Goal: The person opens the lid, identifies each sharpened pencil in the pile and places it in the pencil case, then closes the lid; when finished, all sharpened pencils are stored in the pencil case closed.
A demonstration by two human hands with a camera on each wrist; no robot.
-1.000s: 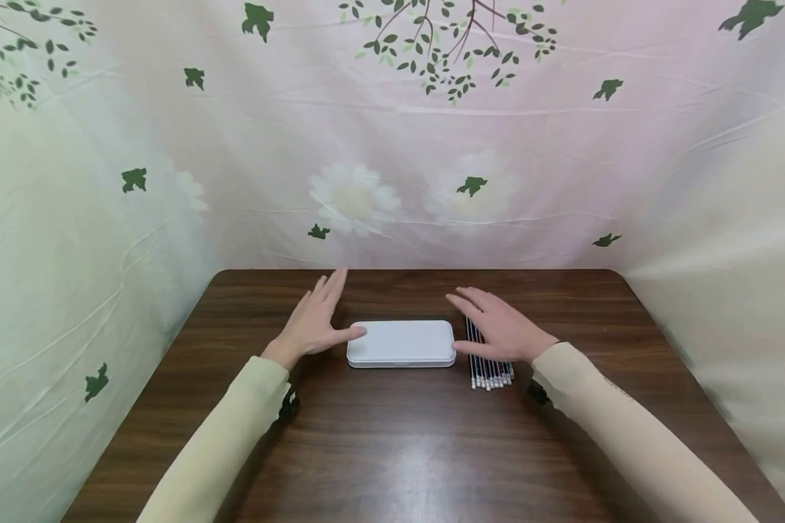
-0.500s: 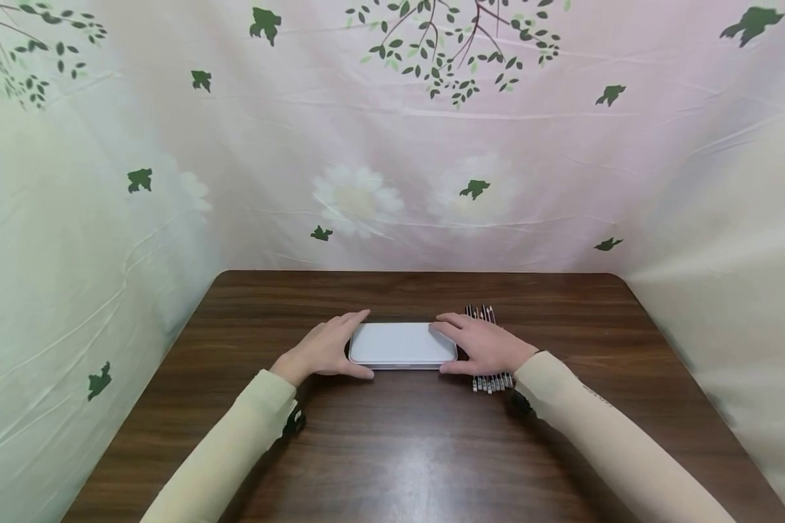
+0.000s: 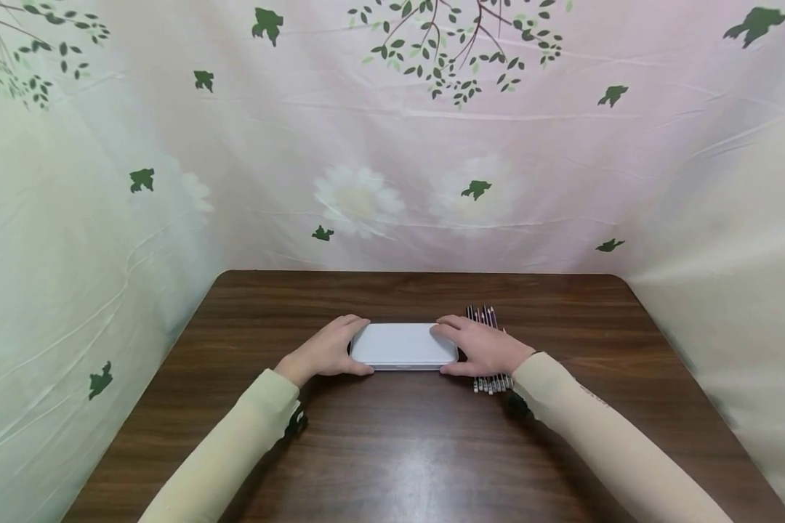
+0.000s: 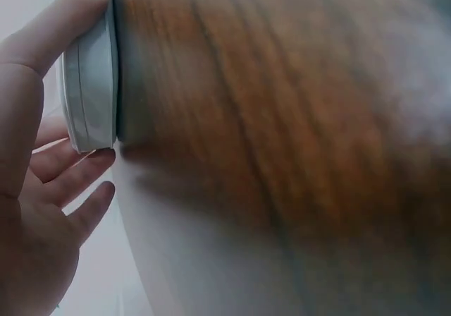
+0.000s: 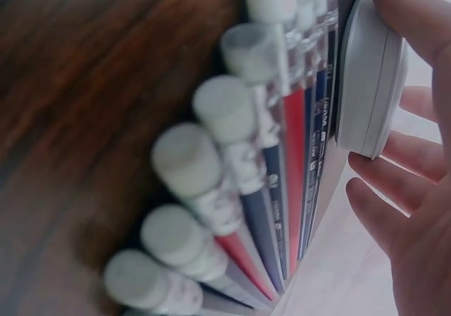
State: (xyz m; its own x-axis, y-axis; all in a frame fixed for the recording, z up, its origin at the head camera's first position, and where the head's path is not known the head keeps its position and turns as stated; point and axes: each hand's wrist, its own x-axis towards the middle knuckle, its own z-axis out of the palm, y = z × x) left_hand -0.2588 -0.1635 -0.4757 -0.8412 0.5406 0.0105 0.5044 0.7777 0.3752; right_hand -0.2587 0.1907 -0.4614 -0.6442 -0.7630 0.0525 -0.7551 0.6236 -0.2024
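Note:
A flat white pencil case with rounded corners lies closed on the dark wooden table, in the middle of the head view. At its left end, my left hand grips it, thumb on the near side and fingers round the far side. My right hand holds the right end the same way. In the left wrist view the thumb presses the case's edge. Under and beside my right hand lie several pencils, partly hidden by it. The right wrist view shows their white erasers near the case.
The brown wooden table has rounded far corners. Behind it and along both sides hangs a pale curtain printed with leaves, birds and daisies. A dark wrist device sits under the left sleeve.
Both hands have come down and inward from above the table, and their fingers and thumbs have closed on the two ends of the case. The pencils have stayed in place.

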